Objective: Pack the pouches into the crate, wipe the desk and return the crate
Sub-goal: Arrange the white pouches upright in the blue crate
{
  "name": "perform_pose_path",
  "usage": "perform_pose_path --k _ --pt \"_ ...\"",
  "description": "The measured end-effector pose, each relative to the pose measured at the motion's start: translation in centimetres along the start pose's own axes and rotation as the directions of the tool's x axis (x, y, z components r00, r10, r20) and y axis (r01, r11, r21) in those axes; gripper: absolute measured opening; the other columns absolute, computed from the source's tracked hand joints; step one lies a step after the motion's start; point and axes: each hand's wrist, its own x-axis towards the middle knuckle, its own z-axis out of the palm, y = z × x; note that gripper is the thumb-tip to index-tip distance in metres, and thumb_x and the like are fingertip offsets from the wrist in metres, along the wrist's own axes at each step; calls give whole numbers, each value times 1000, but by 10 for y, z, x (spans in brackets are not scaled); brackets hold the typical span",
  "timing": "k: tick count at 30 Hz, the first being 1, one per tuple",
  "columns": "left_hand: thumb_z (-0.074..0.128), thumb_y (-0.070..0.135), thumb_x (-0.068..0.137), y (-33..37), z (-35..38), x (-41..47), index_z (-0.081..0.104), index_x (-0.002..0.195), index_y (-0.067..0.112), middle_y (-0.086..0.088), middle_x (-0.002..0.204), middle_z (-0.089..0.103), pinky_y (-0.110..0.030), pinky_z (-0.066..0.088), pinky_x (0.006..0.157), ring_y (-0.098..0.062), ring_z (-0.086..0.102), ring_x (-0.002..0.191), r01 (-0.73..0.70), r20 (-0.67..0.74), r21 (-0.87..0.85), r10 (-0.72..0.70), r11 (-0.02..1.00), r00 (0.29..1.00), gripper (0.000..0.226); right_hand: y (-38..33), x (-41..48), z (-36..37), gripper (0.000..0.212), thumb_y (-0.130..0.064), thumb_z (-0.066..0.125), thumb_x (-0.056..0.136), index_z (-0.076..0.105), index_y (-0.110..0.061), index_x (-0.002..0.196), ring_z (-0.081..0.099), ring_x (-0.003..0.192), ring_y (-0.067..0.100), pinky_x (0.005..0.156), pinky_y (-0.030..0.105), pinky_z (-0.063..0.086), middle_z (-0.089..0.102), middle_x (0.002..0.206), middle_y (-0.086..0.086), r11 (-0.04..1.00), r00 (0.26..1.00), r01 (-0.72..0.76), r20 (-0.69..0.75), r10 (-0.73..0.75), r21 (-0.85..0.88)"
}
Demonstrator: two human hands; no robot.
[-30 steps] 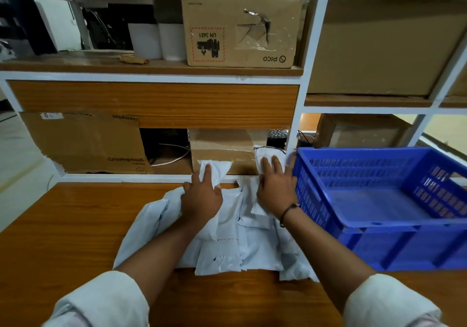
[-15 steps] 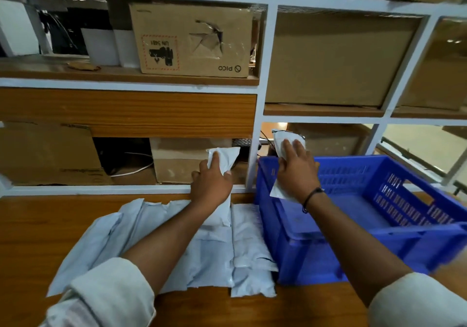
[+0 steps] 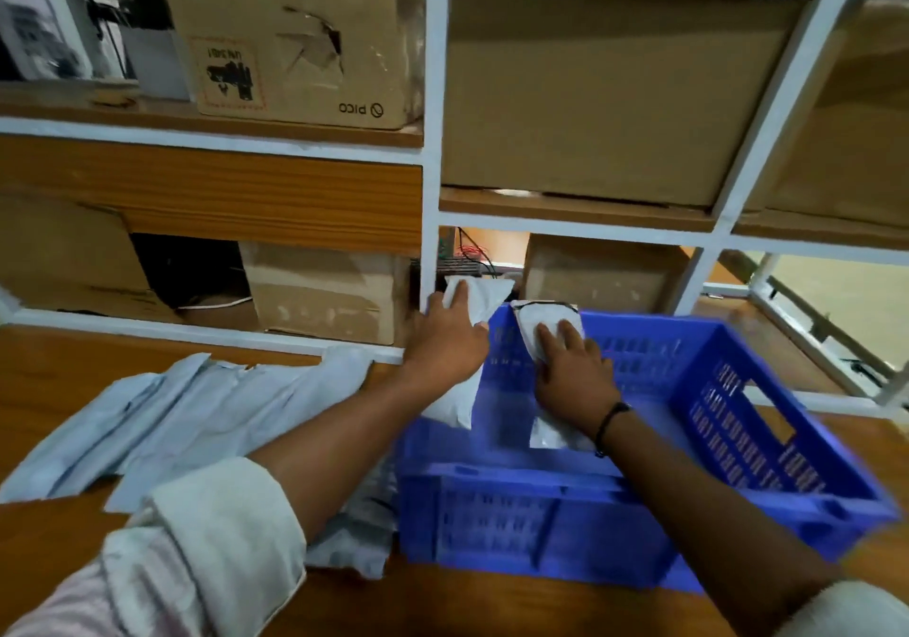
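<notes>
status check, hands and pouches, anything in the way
Left hand shut on a pouch at the crate's left rim. Right hand shut on a second pouch inside it. Pile of pouches on desk. Nothing blocking.

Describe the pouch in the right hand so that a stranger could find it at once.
Find the blue crate on the wooden desk. Inside it, the right hand presses a white pouch. Unlike the pouch under the left hand, it has a dark line along its top edge.

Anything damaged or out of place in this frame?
Yes: the PICO box on the upper shelf has a torn hole in its front and stands upside down, its print inverted. The loose pouches lie in a messy heap on the desk.
</notes>
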Motion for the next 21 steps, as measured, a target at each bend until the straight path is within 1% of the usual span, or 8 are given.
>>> perform_pose_path --k 4,6,9,11,14,17,19,21 --pt "46 37 102 20 24 -3 14 161 19 -22 159 24 -48 29 114 -44 30 142 91 52 140 -99 986 994 70 14 -5 7 74 -33 51 94 11 -28 157 14 144 49 112 60 23 0 165 8 996 994 69 85 -64 -60" --pt "47 34 100 23 40 -3 14 160 14 -24 157 26 -53 31 113 -47 32 139 146 70 234 -166 961 984 71 17 -8 13 80 -34 56 90 11 -26 156 17 143 49 111 59 25 0 165 11 995 986 67 158 -54 -79" --pt "47 35 99 26 59 1 9 161 15 -20 163 15 -59 28 115 -47 22 145 300 141 244 -340 922 930 75 19 -1 30 73 -39 54 92 18 -23 153 25 141 47 112 57 29 16 159 18 1000 949 21 315 -19 -3" --pt "47 36 101 28 68 1 4 161 19 -18 166 5 -59 24 117 -48 13 148 370 162 244 -414 897 896 76 21 7 39 71 -44 48 94 18 -21 154 20 145 44 114 62 22 25 156 20 1000 915 1 404 -4 7" --pt "50 34 100 24 80 -3 5 161 19 -18 165 2 -58 22 117 -47 9 149 382 177 234 -425 894 888 77 23 18 44 70 -39 47 99 14 -14 156 12 149 40 118 58 13 24 158 20 998 883 35 469 -10 -45" --pt "51 35 98 11 93 -2 5 160 17 -20 164 3 -56 23 118 -46 11 149 374 213 262 -431 890 877 79 22 24 38 71 -36 49 99 16 -12 156 14 149 41 117 58 18 25 158 20 995 878 79 477 -40 -61" --pt "52 38 98 6 97 2 1 160 14 -22 164 3 -53 23 119 -44 14 149 395 278 273 -465 877 841 85 22 24 29 62 -26 48 101 22 -6 154 21 147 37 118 52 20 28 158 19 992 846 113 529 -68 -54" --pt "54 42 97 3 97 5 -6 160 11 -23 165 2 -51 27 120 -44 17 150 393 337 308 -486 866 807 93 26 25 26 43 -19 46 103 42 0 141 44 133 37 107 41 36 43 147 23 989 793 132 606 -64 -69"
